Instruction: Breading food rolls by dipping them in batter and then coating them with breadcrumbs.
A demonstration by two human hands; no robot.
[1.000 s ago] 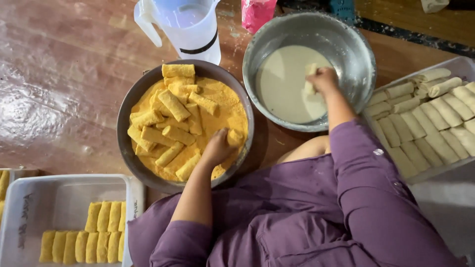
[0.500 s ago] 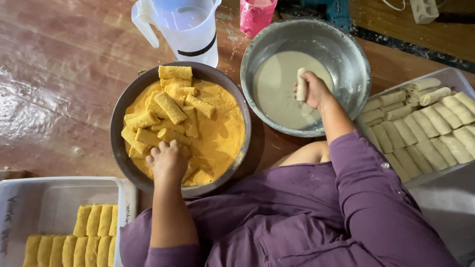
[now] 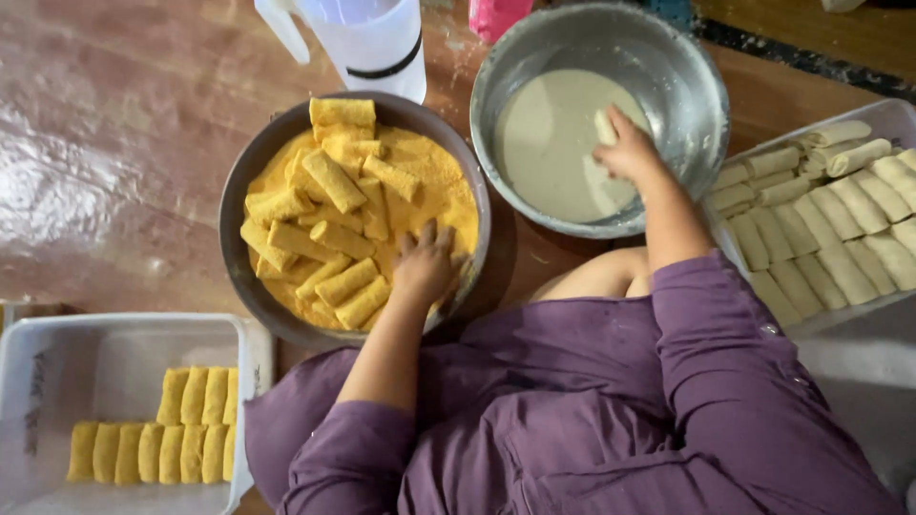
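Note:
My left hand (image 3: 426, 262) rests palm down, fingers apart, on the yellow crumbs at the near right side of a dark round bowl (image 3: 234, 219). Several crumb-coated rolls (image 3: 329, 181) lie in that bowl. My right hand (image 3: 630, 153) is inside a metal bowl (image 3: 697, 76) of pale batter (image 3: 549, 143). Its fingers are closed on a pale uncoated roll (image 3: 604, 124) at the batter's surface. Both arms wear purple sleeves.
A tray (image 3: 897, 114) at the right holds rows of pale uncoated rolls (image 3: 840, 210). A white tray (image 3: 114, 353) at the lower left holds rows of coated rolls (image 3: 191, 396). A clear jug (image 3: 372, 38) and a pink container (image 3: 496, 14) stand behind the bowls on the brown floor.
My left hand slid from the near left of the crumb bowl to its near right. My right hand stayed in the batter bowl, still holding the pale roll.

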